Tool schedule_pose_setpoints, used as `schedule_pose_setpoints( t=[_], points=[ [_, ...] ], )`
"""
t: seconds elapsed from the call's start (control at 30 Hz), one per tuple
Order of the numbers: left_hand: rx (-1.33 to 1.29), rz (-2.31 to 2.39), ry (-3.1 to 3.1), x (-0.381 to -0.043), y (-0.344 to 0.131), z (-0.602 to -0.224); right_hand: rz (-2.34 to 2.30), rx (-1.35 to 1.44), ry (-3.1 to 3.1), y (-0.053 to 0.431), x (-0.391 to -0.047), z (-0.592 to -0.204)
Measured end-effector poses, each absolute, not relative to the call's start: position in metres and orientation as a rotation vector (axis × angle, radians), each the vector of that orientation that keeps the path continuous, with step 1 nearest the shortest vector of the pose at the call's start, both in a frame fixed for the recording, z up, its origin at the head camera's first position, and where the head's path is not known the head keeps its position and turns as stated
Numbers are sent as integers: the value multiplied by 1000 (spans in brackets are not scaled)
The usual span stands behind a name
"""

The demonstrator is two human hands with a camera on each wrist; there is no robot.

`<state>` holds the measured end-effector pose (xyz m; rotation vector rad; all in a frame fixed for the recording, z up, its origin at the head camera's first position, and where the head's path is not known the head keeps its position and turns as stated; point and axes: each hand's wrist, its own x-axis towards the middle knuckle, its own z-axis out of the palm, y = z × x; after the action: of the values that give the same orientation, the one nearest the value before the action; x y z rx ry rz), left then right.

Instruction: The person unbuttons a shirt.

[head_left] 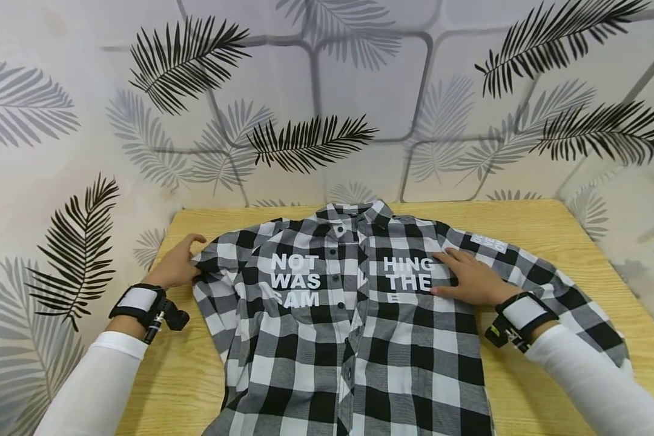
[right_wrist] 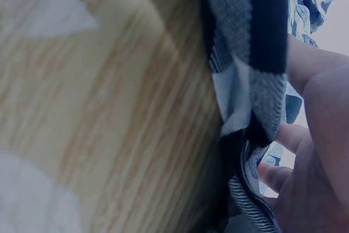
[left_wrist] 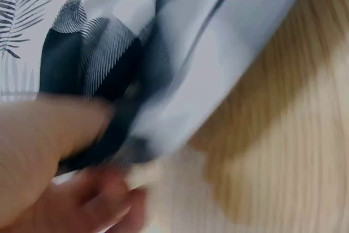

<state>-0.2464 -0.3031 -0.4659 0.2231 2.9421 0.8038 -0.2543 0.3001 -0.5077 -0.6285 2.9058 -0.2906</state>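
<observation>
A black, white and grey checked shirt (head_left: 300,357) with white printed lettering lies front up, collar away from me. My left hand (head_left: 175,261) pinches the shirt at its left shoulder and sleeve; in the left wrist view the thumb (left_wrist: 65,121) and fingers close on bunched cloth. On the right side of the chest my right hand (head_left: 471,280) rests with its fingers spread over the fabric, beside the lettering. The right wrist view shows its fingers (right_wrist: 292,136) lying against the cloth near the side edge. The right sleeve (head_left: 569,303) stretches out under and past the right forearm.
The shirt lies on a light wooden table (head_left: 158,375) whose far edge meets a wall (head_left: 283,79) with a feather-leaf pattern. Each wrist wears a black strap with a small camera, such as the left wrist camera (head_left: 174,318).
</observation>
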Motion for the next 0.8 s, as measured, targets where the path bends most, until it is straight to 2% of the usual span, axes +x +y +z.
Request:
schedule_pose_setpoints(
  t=[0.17,0.27,0.37,0.5,0.7,0.8],
  points=[
    [-181,669,3104,-241,-312,-467,-278,-613,2925,301,-255,-509],
    [-126,630,2939,-234,-314,-469,-281,-619,2926,301,-255,-509],
    [69,665,2801,-229,-313,-471,-287,-611,2925,301,-256,-507],
    [191,753,2853,-229,-315,-474,-288,-604,2924,301,-256,-506],
    [-185,626,3247,-231,-325,-473,-295,-603,2923,301,-258,-507],
    [-230,559,3347,-229,-318,-471,-294,-591,2926,303,-259,-508]
  ],
)
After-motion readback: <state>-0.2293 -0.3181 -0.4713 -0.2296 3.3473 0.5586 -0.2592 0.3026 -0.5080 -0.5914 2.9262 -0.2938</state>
